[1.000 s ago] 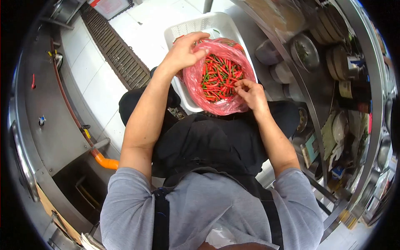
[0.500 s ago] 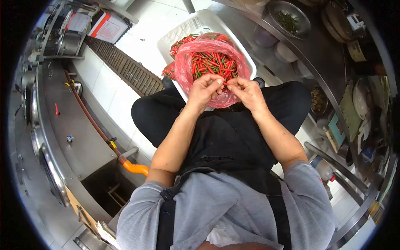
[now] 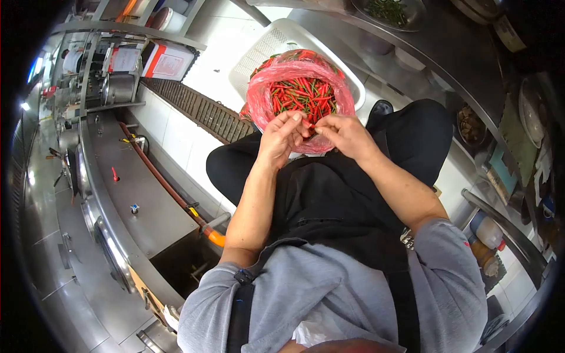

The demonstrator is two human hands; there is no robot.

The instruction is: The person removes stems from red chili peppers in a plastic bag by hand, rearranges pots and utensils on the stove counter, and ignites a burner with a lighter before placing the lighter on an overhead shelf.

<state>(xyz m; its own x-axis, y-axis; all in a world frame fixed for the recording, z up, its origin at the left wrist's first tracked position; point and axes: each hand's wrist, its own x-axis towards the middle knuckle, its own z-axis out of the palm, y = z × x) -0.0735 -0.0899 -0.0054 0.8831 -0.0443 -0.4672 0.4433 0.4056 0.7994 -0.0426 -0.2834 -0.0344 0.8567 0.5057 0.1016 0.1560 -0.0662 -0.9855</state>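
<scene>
Close together over the near edge of an open pink plastic bag are both of my hands. My left hand has its fingers curled around a red chili. My right hand pinches at the same spot, its thumb and forefinger by the chili's end; what lies between them is too small to tell. Red chilies with green stems fill the bag, which rests in a white perforated basket. More chilies show beside and behind the bag's rim.
A metal floor grate runs at the left, beside a steel counter with an orange pipe. Steel shelving with bowls stands at the right. A white and red box sits at the upper left.
My left hand has come from the bag's far left rim to meet my right hand at the near edge. The view has turned and shifted, showing more of the left side.
</scene>
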